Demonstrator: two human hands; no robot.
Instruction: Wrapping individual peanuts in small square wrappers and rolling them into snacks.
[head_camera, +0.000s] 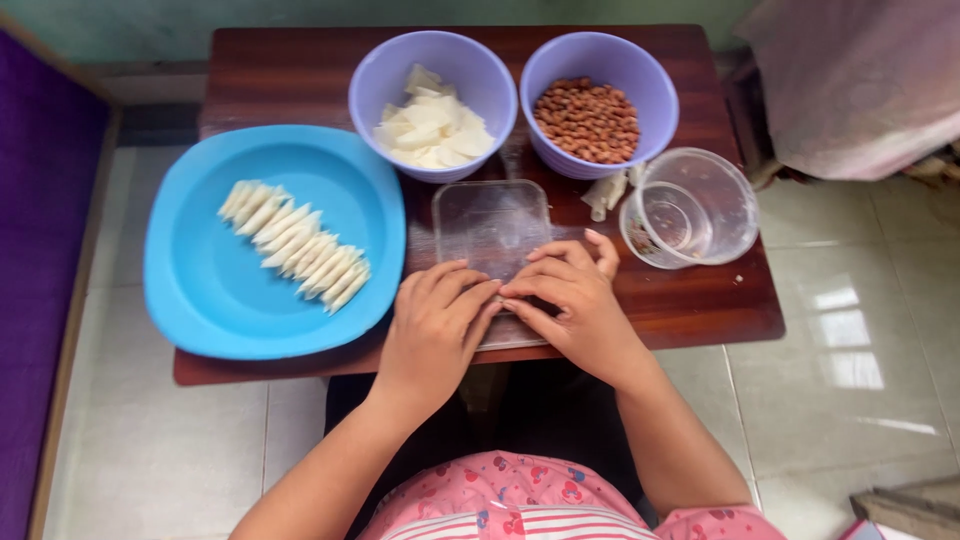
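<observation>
The surface (700, 300) is crowded. Two purple bowls (432, 100) stand side by side along the far edge, with little gap between them. A blue plate (200, 290) fills the left side and overhangs the near edge. A clear cup (690, 208) blocks the right. Bare wood remains at the near right corner and far left corner.
</observation>
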